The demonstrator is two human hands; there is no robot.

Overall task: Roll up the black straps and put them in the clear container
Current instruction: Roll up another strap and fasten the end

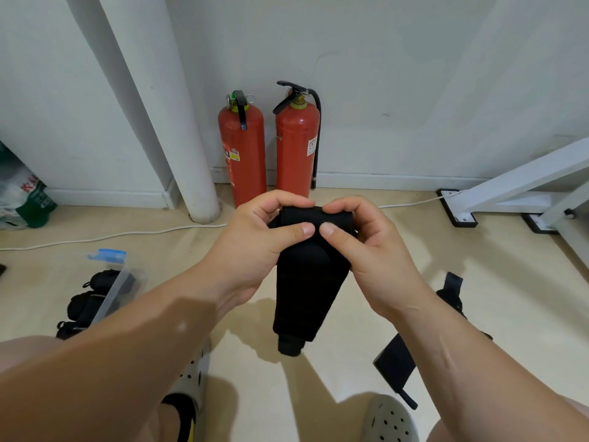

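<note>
Rolling step in hand: the left hand [255,240] and right hand [363,247] pinch the top of a black strap [306,295] hanging mid-scene above the floor, the next move being to wind its length and carry it to the clear container [110,298] at near left.

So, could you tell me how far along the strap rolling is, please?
Done: a few rolled black straps lie at the clear container, though whether inside it is unclear. In hand: left hand and right hand pinch the top of a hanging strap. Left: one unrolled strap on the floor at the right.
</note>
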